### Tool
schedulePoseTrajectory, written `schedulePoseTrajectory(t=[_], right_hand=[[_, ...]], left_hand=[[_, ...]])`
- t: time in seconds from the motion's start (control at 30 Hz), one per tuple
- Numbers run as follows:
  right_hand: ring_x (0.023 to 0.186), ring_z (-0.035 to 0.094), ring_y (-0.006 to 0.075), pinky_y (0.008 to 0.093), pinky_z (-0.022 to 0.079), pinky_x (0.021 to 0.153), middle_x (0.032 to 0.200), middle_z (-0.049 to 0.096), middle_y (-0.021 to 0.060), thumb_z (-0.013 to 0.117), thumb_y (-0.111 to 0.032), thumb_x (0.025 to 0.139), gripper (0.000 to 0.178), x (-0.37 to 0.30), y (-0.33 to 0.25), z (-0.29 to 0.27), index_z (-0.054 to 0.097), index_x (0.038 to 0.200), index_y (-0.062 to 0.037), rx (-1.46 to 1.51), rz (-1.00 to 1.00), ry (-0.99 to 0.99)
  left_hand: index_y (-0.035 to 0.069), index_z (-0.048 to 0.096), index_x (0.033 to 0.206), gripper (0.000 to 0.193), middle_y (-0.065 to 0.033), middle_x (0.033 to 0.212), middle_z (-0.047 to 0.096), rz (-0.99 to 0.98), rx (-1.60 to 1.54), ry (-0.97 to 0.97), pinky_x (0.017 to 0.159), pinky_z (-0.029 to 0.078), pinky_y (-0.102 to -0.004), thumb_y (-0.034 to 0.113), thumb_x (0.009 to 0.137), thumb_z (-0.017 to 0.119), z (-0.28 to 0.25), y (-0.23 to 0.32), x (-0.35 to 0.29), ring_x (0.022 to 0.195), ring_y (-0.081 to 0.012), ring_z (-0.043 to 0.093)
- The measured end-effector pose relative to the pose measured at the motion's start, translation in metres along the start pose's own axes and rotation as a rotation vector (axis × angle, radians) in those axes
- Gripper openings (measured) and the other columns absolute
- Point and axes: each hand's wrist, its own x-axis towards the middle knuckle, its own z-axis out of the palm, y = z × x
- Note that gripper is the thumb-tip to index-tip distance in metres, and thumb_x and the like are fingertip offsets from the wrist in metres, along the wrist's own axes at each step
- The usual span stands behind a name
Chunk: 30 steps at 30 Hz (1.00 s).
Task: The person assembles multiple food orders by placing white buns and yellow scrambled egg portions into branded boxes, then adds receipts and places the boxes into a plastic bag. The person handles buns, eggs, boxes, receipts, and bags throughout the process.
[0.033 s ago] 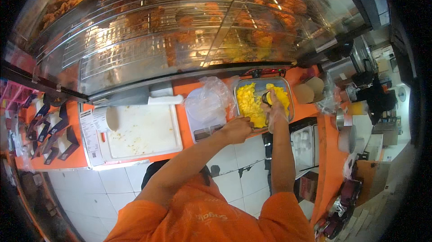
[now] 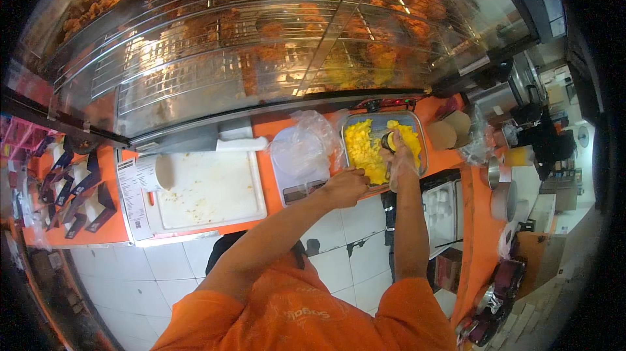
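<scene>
My R hand (image 2: pixel 403 155) is over the metal tray (image 2: pixel 422 155), fingers wrapped round a dark tool (image 2: pixel 387 142) w/ a round end, yellow stuff showing on it. Thin clear plastic shows round that hand near the wrist (a glove, by the look of it). The tool's lower part is hidden, so can't tell its full shape.

L hand (image 2: pixel 349 186) is at the tray's near L corner, fingers curled in close together. Can't tell if they're pinching the rim or just resting by it; the back of the hand covers that spot. My L forearm slants across in front of me; the R one comes up nearly straight.

Yellow food (image 2: pixel 360 149), soft & lumpy, lies in the tray: a big heap on the L, another on the far R, w/ bare metal between them at the back. Tray's on the orange counter (image 2: pixel 111 224), just in front of the glass case w/ wire racks (image 2: pixel 215 44) & fried pieces.

Just L of the tray: a pale scale (image 2: pixel 285 169) w/ a clear plastic bag (image 2: pixel 310 142) on top. Further L, a white cutting board (image 2: pixel 208 194) w/ crumbs, a white-handled knife (image 2: pixel 242 145) along its far edge, & a paper cup (image 2: pixel 153 173). R of the tray: brown paper bowls (image 2: pixel 441 134).
</scene>
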Motion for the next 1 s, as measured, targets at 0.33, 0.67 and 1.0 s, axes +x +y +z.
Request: schedulePoseTrajectory(t=[0.33, 0.67, 1.0], right_hand=[[0.083, 0.065, 0.0189, 0.0285, 0.054, 0.075, 0.097, 0.069, 0.0075, 0.071, -0.025, 0.09, 0.034, 0.031, 0.012, 0.028, 0.064, 0.119, -0.0073, -1.435, -0.525, 0.316], [0.091, 0.067, 0.0185, 0.0325, 0.056, 0.077, 0.102, 0.067, 0.0047, 0.08, -0.018, 0.083, 0.028, 0.028, 0.006, 0.03, 0.07, 0.109, -0.0109, -0.668, -0.401, -0.113], [0.094, 0.063, 0.0178, 0.0315, 0.057, 0.07, 0.112, 0.062, 0.005, 0.063, -0.015, 0.097, 0.048, -0.038, -0.012, 0.044, 0.052, 0.143, -0.012, -0.153, -0.387, -0.05]], left_hand=[[0.01, 0.073, 0.11, 0.027, -0.0026, 0.103, 0.072, 0.014, 0.234, 0.127, 0.097, 0.043, -0.0371, 0.013, 0.085, 0.063, 0.001, 0.001, -0.017, 0.106, -0.0207, 0.061], [0.012, 0.075, 0.114, 0.03, -0.0039, 0.094, 0.075, -0.045, 0.257, 0.152, 0.103, 0.043, -0.0383, 0.016, 0.088, 0.059, 0.024, -0.007, -0.013, 0.108, -0.0214, 0.066], [0.003, 0.057, 0.141, 0.048, -0.0185, 0.136, 0.06, 0.145, -0.082, 0.494, 0.115, 0.04, -0.0498, 0.016, 0.094, 0.057, -0.035, 0.049, -0.065, 0.125, -0.0345, 0.058]])
